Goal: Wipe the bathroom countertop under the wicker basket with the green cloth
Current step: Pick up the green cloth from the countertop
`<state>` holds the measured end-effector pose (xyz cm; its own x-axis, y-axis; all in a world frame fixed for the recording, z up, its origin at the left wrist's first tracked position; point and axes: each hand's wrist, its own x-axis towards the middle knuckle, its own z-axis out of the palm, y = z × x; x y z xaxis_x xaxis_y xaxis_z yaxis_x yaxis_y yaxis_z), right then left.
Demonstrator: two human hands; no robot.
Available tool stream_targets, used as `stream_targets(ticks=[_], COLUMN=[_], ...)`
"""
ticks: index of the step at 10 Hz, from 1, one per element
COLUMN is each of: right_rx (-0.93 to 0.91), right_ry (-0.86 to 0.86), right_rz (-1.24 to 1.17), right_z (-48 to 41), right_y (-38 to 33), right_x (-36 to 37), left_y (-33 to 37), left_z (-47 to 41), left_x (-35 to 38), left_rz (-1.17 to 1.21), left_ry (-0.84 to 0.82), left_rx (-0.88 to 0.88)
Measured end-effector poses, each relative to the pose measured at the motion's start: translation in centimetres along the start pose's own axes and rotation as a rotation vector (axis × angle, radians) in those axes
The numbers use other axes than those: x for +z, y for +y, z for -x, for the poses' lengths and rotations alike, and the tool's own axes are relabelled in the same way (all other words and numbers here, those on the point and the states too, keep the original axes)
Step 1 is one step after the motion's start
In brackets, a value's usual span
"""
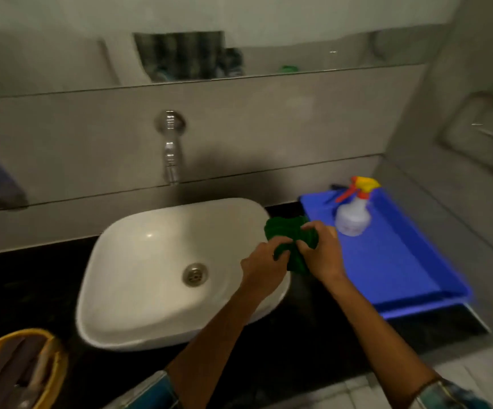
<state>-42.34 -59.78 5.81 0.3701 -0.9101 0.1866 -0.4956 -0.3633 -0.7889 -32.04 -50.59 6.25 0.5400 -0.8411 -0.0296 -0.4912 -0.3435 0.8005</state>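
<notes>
Above the sink's right rim, left hand and right hand both clenched on the green cloth.

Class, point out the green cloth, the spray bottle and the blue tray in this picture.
green cloth [286,228], head view, on the bunched top fold above both hands.
spray bottle [352,216], head view, on its white body.
blue tray [392,261], head view, on its bare floor.

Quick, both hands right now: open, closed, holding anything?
Left hand: closed on the green cloth, gripping its lower part.
Right hand: closed on the same green cloth, pinching it from the right, just beside the sink.
</notes>
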Motion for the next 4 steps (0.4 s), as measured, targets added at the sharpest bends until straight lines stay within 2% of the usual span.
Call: stream_targets(ticks=[1, 2, 3, 4], right_rx=[0.115, 0.208, 0.321, 0.345], right_ry=[-0.019, -0.024, -0.072, -0.295], right_rz=[0.190, 0.262, 0.369, 0.481], right_z=[-0.3, -0.1, -0.4, -0.6], right_y=[8.0, 12.4, 17.6, 20.0], right_x=[-7.7, -12.0, -14.3, -14.3], left_y=[4.7, 6.6, 7.0, 6.1], left_z=[0.4, 1.1, 1.6, 1.1], left_x=[9.7, 15.1, 19.6, 20.8], left_rz=[-0.376, -0.464, -0.600, -0.727], left_ry=[-0.211, -0.359, -0.423, -0.438], left_rx=[0.132, 0.259, 0.421, 0.427])
